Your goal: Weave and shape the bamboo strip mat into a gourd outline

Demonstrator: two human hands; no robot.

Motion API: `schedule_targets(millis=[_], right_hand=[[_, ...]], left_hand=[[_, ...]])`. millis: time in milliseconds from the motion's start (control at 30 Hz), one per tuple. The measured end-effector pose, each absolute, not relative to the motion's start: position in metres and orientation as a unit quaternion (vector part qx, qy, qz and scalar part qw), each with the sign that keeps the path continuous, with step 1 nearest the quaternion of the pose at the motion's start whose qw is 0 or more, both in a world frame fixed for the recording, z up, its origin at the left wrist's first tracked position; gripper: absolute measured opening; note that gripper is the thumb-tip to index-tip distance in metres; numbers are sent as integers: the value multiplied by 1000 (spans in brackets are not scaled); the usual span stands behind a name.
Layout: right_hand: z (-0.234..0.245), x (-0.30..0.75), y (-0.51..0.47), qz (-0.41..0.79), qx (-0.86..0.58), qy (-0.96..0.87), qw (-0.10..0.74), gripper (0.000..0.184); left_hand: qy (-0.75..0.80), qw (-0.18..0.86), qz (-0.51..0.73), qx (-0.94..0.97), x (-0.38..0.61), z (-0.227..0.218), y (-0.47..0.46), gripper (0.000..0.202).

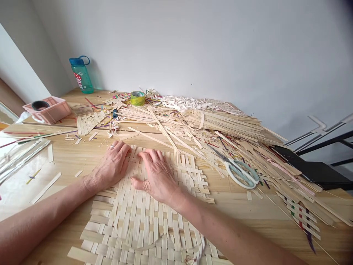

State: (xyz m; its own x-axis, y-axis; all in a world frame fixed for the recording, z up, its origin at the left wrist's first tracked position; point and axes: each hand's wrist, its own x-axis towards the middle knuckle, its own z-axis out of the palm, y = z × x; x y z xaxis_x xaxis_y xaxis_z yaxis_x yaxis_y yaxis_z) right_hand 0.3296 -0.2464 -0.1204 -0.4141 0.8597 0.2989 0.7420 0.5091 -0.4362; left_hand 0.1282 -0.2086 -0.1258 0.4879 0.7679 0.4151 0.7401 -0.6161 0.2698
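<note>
A pale mat of woven flat bamboo-like strips (pixel 138 209) lies on the table in front of me, its strip ends loose and uneven at the edges. My left hand (pixel 114 163), with a ring on one finger, is closed at the mat's far left edge. Its fingertips are mostly hidden, curled down over the strips. Just to the right, my right hand (pixel 157 175) rests on the far part of the weave. Its thumb is stretched apart from the bent fingers, which touch the strips. A white cord (pixel 202 248) lies at the mat's near right.
White-handled scissors (pixel 241 173) lie to the right, beside long loose strips (pixel 231 123). Behind are a roll of tape (pixel 138 98), a teal bottle (pixel 82 75) and a pink basket (pixel 55 110). A small coloured weave (pixel 302 215) lies at the right edge.
</note>
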Motion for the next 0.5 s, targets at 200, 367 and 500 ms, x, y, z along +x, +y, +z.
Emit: schedule_targets(millis=[200,367,500], right_hand=[[-120,332,-248,130,-467,-836,256,66],[-117,331,-248,128,-469,-840,241,65],[-116,330,-248,128,-481,-837,229,67]], left_hand=[[503,78,239,827,121,-113,-202,15],[539,165,191,803,115,-96,-191,28],[563,254,166,769,112,-95,-186,39]])
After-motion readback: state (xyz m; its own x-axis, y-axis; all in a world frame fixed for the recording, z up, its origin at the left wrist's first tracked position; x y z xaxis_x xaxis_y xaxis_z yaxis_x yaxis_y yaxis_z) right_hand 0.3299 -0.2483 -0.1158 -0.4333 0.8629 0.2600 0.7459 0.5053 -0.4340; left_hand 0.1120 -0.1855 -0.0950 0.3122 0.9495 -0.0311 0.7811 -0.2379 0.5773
